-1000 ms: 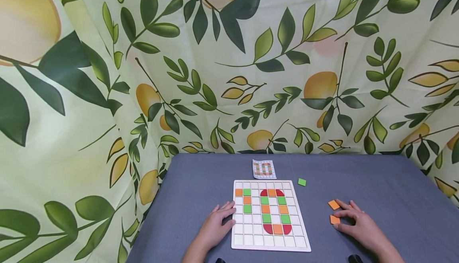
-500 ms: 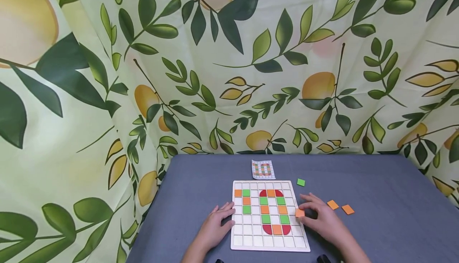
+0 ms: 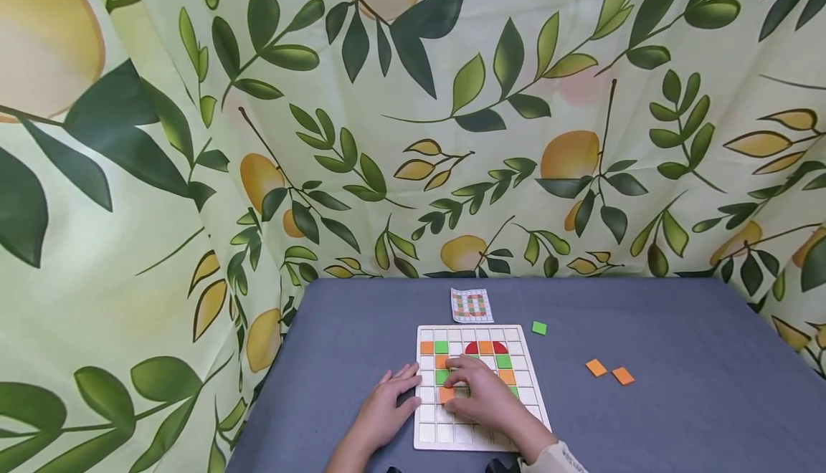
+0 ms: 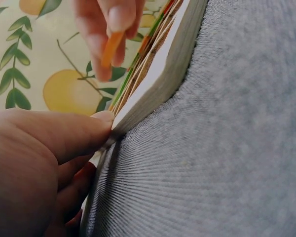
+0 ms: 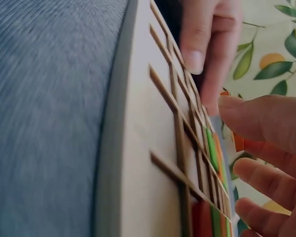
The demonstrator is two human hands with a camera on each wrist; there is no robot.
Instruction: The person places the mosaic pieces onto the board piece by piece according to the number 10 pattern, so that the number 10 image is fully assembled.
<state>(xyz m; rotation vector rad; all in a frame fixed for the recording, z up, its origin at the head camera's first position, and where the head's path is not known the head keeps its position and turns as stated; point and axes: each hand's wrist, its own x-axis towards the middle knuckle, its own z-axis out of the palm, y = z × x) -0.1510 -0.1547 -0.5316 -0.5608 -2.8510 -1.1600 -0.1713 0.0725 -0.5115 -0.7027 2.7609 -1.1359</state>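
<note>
Over the left part of the white gridded board, my right hand pinches an orange square tile between thumb and fingers. The left wrist view shows this tile held on edge, raised off the grid. My left hand rests at the board's left edge, its thumb touching the corner of the rim and its fingers relaxed. Orange and green squares and red rounded pieces fill some cells of the board. The right hand and forearm hide several cells in the lower middle.
Two loose orange tiles lie on the grey tabletop right of the board. A green tile lies beyond its upper right corner. Behind the board is a small printed pattern card. A fruit-patterned cloth hangs behind the table.
My right hand has picked up an orange tile from the right side of the table and carried it left across the board. My left hand has stayed at the board's left edge.
</note>
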